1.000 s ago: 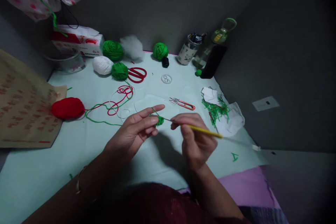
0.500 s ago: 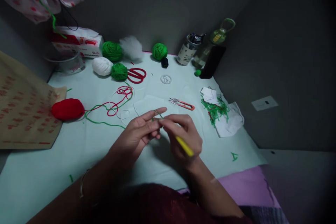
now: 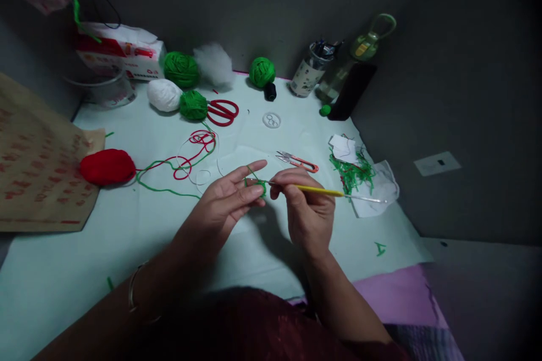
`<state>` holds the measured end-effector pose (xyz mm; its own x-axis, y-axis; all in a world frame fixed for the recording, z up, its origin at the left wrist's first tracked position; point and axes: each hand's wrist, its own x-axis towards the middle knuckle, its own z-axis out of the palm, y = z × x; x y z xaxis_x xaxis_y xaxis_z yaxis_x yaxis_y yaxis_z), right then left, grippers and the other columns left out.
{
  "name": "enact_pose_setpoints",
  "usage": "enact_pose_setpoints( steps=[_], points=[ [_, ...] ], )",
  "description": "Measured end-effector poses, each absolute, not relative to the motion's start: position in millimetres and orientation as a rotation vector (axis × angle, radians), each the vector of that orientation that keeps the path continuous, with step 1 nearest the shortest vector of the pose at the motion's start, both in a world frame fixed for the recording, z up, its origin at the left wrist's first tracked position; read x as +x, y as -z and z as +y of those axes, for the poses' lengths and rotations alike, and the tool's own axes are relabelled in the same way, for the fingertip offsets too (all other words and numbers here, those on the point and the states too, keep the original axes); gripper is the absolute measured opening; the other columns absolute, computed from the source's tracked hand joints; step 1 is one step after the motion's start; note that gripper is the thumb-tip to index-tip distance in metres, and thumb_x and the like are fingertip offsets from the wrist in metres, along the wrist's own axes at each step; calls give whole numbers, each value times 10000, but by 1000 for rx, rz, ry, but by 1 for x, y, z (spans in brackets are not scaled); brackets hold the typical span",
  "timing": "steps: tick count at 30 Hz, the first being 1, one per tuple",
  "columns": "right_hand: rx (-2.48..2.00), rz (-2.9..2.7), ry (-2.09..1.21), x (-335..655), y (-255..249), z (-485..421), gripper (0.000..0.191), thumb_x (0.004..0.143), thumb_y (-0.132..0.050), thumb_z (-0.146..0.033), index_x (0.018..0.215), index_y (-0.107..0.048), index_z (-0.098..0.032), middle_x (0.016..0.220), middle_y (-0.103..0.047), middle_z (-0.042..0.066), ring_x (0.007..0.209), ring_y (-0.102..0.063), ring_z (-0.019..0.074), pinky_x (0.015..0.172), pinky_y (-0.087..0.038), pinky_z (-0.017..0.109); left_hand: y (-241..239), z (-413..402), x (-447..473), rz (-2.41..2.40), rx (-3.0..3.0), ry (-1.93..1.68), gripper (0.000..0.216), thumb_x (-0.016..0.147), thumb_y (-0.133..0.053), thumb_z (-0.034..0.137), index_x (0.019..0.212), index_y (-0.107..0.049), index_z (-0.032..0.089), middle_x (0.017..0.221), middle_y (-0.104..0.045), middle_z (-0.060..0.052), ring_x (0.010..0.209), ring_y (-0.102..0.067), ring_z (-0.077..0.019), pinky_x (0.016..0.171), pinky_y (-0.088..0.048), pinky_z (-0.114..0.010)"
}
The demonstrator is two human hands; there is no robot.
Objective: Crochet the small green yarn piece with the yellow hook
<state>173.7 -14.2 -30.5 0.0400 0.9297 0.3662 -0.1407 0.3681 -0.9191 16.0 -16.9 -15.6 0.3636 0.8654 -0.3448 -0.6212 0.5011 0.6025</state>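
Note:
Between thumb and fingers, my left hand (image 3: 231,194) pinches a small green crochet piece (image 3: 261,186). Green yarn (image 3: 253,171) loops over its raised index finger, and a strand trails left across the table. My right hand (image 3: 311,206) grips a crochet hook (image 3: 319,189) with a yellow handle, held nearly level; its metal tip meets the green work, and the other metal end points right. Whether the tip sits inside a stitch is too small to tell. Just beyond my right hand lie orange thread snips (image 3: 298,161).
Red yarn (image 3: 108,167) lies left beside a paper bag (image 3: 42,169). Farther back are green balls (image 3: 181,69), white yarn (image 3: 164,95), red-handled scissors (image 3: 223,112), a small ring dish (image 3: 271,119), a pen cup (image 3: 311,70) and a bottle (image 3: 339,79). Green scraps (image 3: 353,172) lie right.
My right hand has turned and drawn slightly right, bringing the hook from a downward slant to nearly level. The green piece shows more clearly in my left hand. The view has shifted a little.

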Motion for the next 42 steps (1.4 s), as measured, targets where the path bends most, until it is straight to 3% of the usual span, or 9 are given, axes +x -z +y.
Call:
enact_pose_setpoints(
  steps=[4,7,12,15,21,29,36,42],
  points=[
    [-826,-985,-1230,177,28,-10,142,932,-664,-313,883,-782,-249,800,-675,2,680,-593,105,600,-496,237,16,-15,12,591,315,-929,381,839,-745,143,1219,-738,119,844,-672,-41,763,-606,-99,782,-510,-203],
    [-808,-948,-1351,175,28,-10,145,925,-674,-343,867,-771,-254,779,-664,-6,659,-577,98,577,-486,220,17,-15,15,611,370,-975,346,841,-741,142,1186,-752,157,833,-669,-23,787,-627,-105,816,-511,-211],
    [-840,-1194,-1065,168,34,-14,100,916,-690,-291,940,-787,-289,926,-731,13,816,-644,146,680,-523,286,19,-19,22,776,564,-1088,461,773,-810,139,1219,-712,210,910,-698,-14,860,-655,-136,874,-505,-263],
    [-855,-1182,-1068,169,36,-14,113,932,-667,-273,948,-779,-288,921,-737,4,754,-638,129,666,-517,285,19,-20,23,870,616,-1142,549,739,-831,149,1263,-687,229,900,-655,7,855,-633,-133,869,-502,-271],
    [-812,-1071,-1228,173,33,-9,98,937,-651,-307,923,-728,-248,883,-738,4,697,-647,111,643,-547,261,13,-20,23,975,647,-1161,472,759,-802,176,1223,-721,212,845,-631,9,816,-594,-134,801,-473,-259],
    [-812,-1162,-1195,177,30,-11,163,992,-562,-353,920,-650,-236,879,-739,11,682,-671,121,638,-579,281,11,-21,21,933,633,-1140,375,792,-784,203,1166,-759,225,827,-619,7,789,-559,-126,745,-442,-243],
    [-820,-1517,-696,176,28,-22,178,998,-534,-206,1038,-700,-260,937,-740,31,847,-707,179,712,-594,359,14,-21,19,989,714,-1175,370,791,-791,203,1159,-753,218,810,-611,22,754,-550,-99,710,-449,-207],
    [-857,-1826,-238,179,31,-30,246,988,-543,-200,1176,-670,-293,1078,-749,66,945,-722,211,722,-613,387,10,-20,21,1051,793,-1202,439,748,-817,175,1179,-733,192,780,-631,23,740,-576,-109,714,-483,-215]
  ],
)
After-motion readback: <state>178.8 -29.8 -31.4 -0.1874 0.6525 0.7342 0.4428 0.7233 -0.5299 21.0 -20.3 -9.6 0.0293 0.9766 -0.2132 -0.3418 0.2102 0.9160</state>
